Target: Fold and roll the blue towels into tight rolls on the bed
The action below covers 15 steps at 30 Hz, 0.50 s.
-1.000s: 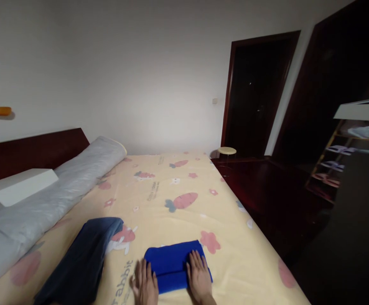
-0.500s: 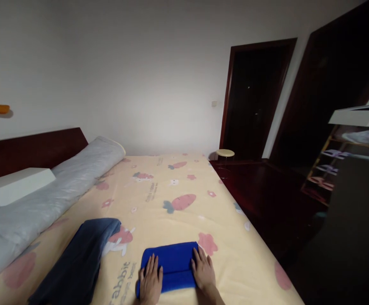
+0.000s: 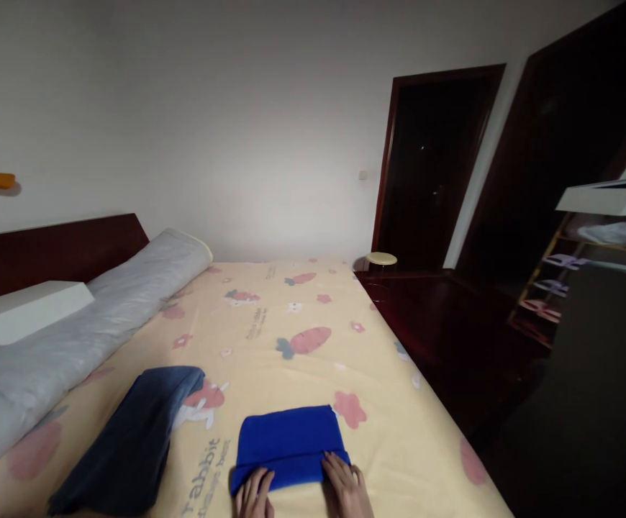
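A bright blue folded cloth (image 3: pixel 290 432) lies flat on the bed, with a crease running across its nearer part. My left hand (image 3: pixel 255 493) is at the near left corner, its fingers bent over the cloth's edge. At the near right corner, my right hand (image 3: pixel 345 483) has its fingers over the fold and edge. Neither thumb shows clearly; both seem tucked beneath the near edge. To the left lies a dark navy folded garment (image 3: pixel 129 439), apart from both hands.
The bed has a yellow sheet (image 3: pixel 399 432) printed with carrots and rabbits. A grey rolled mat (image 3: pixel 129 302) and a white box (image 3: pixel 35 309) lie by the dark headboard (image 3: pixel 54 248). Beyond the right edge are a round stool (image 3: pixel 381 258) and a shoe rack (image 3: pixel 547 288).
Both hands have slid back from the middle of the blue cloth to its near edge. Their fingers, flat before, now bend around that edge. The navy garment stays put.
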Motion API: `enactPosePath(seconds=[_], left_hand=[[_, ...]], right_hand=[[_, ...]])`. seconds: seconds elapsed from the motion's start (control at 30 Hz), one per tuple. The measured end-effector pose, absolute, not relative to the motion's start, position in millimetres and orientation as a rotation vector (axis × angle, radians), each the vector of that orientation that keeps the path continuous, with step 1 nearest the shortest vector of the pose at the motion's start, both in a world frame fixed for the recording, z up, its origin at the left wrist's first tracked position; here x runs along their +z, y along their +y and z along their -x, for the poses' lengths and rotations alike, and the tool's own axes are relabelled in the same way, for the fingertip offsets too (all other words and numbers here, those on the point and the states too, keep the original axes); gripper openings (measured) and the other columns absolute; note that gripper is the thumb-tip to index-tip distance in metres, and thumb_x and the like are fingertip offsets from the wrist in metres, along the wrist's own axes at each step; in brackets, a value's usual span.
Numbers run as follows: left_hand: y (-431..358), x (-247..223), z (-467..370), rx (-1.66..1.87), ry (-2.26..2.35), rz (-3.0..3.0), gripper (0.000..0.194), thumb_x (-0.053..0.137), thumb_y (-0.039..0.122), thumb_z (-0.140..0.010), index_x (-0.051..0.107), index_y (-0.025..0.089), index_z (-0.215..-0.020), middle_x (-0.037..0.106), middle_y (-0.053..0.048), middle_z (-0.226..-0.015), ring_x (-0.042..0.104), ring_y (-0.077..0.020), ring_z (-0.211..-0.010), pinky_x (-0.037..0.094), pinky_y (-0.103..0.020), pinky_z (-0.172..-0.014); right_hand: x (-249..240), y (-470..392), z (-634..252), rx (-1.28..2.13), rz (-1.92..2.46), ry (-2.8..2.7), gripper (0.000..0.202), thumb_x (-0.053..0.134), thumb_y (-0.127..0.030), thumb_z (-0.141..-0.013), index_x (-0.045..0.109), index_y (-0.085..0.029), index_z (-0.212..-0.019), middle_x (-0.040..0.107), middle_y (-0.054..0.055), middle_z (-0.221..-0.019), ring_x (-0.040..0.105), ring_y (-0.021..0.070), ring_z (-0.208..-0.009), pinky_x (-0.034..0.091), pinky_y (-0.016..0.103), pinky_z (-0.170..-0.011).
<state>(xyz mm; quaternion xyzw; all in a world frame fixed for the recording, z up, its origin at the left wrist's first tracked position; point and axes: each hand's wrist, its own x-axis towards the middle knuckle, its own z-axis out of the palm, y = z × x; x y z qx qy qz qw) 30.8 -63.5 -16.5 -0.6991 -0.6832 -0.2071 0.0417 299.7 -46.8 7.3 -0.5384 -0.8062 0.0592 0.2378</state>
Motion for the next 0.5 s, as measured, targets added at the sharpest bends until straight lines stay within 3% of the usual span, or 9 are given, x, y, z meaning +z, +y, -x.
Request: enactPosePath(seconds=[0.23, 0.5], left_hand=[[-43.1, 18.2, -15.2, -0.504, -2.307, 2.151, 0.059, 0.045, 0.006, -0.073, 0.066, 0.033, -0.121, 0.067, 0.0, -0.13, 0.055, -0.02, -0.123, 0.035, -0.039, -0.105], [-35.8, 29.4, -19.7, -0.381, -2.357, 2.074, 0.05, 0.048, 0.006, -0.075, 0.07, 0.033, -0.11, 0.071, 0.002, -0.122, 0.056, -0.0214, -0.121, 0.03, -0.042, -0.105]], right_hand=[[48.1, -35.8, -280.0, 0.245, 1.664, -2.0, 0.042, 0.047, -0.01, -0.074, 0.067, -0.025, -0.107, 0.071, 0.003, -0.113, 0.06, 0.0216, -0.107, 0.031, 0.036, -0.097], [70.0, -34.8, -276.1, 0.375, 1.726, -2.013, 0.033, 0.046, -0.01, -0.069, 0.068, -0.022, -0.091, 0.07, 0.004, -0.096, 0.059, 0.0237, -0.101, 0.028, 0.039, -0.099]])
